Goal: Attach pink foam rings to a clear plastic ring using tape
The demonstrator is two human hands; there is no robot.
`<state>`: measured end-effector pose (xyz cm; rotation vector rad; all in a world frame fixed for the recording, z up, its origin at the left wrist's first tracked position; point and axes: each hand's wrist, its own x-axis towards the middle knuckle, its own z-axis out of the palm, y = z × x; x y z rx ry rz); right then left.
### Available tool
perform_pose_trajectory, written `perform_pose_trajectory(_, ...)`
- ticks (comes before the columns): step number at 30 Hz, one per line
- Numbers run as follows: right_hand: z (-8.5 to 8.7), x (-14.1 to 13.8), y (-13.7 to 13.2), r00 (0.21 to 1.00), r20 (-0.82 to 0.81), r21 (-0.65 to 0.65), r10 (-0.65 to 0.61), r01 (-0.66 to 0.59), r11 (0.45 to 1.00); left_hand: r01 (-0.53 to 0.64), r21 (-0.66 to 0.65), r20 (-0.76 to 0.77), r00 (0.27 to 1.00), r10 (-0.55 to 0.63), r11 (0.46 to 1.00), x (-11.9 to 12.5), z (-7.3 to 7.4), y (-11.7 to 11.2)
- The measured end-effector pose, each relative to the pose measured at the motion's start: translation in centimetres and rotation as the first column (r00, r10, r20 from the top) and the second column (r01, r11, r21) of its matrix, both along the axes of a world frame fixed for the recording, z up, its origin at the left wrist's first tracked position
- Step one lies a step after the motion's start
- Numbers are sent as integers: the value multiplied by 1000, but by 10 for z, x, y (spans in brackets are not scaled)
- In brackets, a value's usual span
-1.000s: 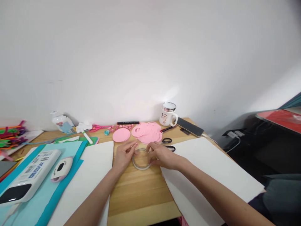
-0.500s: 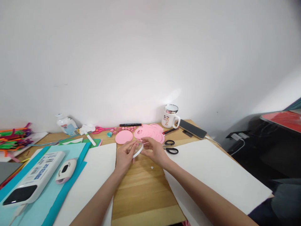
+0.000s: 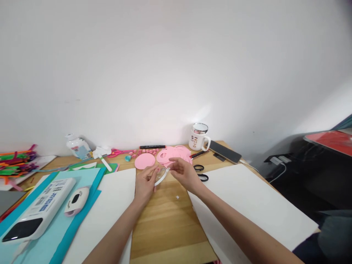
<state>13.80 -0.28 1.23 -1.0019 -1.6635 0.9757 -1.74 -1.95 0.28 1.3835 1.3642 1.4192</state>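
Over the middle of the wooden table, my left hand [image 3: 145, 182] grips a thin white ring that looks like a roll of tape [image 3: 161, 179]. Its thumb and fingers close on the ring's left side. My right hand [image 3: 184, 176] is at the ring's upper right, with thumb and fingertips pinched on a white end of the tape. A tiny white square [image 3: 177, 197] lies on the wood below my hands. Just behind them are a pink paper circle [image 3: 145, 161] and a pile of pink paper cutouts [image 3: 170, 155]. Black-handled scissors [image 3: 202, 177] lie partly hidden behind my right hand.
White sheets lie left [image 3: 110, 205] and right [image 3: 253, 201]. A mug [image 3: 198, 138] and phone [image 3: 224, 151] stand back right. A power bank [image 3: 41, 209] and small white device [image 3: 77, 201] rest on blue paper. A white bottle [image 3: 79, 146] stands by the wall.
My right hand has shifted slightly right, away from the ring's middle, and a short white tape end now shows at its fingertips. My left hand stays nearly in place.
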Motion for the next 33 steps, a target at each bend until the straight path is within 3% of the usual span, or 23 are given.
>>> perform_pose_trajectory(2, 12, 8, -2, 989, 138, 184, -54, 28, 983, -21, -21, 7, 1000, 21, 1000, 0, 0, 0)
perform_pose_trajectory(4, 23, 22, -1, 941, 271, 360, -204, 97, 928, -47, -54, 19, 999, 49, 997, 0, 1, 1)
perform_pose_trajectory(6, 27, 39, 4, 863, 395, 403, -315, 145, 904, -65, -81, 32, 997, 68, 995, -1, 2, 1)
perform_pose_trajectory(8, 26, 57, 11, 759, 586, 318, -282, 105, 942, -77, -91, 45, 996, 81, 993, -1, 3, 1)
perform_pose_trajectory(10, 19, 70, 15, 616, 774, 168, -149, 28, 985, -87, -96, 66, 993, 93, 992, -2, 2, 2)
perform_pose_trajectory(13, 9, 80, 17, 430, 901, 69, -56, -16, 997, -91, -108, 93, 990, 101, 990, -2, 1, 4)
perform_pose_trajectory(15, 4, 81, 16, 365, 929, 73, -57, -31, 997, -90, -118, 94, 990, 101, 989, -3, 0, 4)
perform_pose_trajectory(22, 5, 81, 21, 249, 968, 56, -38, -69, 996, -117, -145, 106, 985, 133, 982, -3, 1, 4)
perform_pose_trajectory(24, 11, 87, 22, 251, 968, 49, -27, -82, 995, -123, -149, 116, 983, 141, 981, -4, 2, 4)
perform_pose_trajectory(27, 26, 99, 22, 346, 937, -7, 39, -91, 996, -133, -150, 118, 981, 151, 980, -4, 1, 5)
perform_pose_trajectory(30, 41, 111, 22, 549, 823, -114, 144, -89, 989, -136, -153, 122, 980, 155, 979, -5, -1, 6)
perform_pose_trajectory(33, 47, 111, 23, 807, 525, -222, 271, -178, 959, -138, -161, 158, 974, 163, 977, -5, -2, 7)
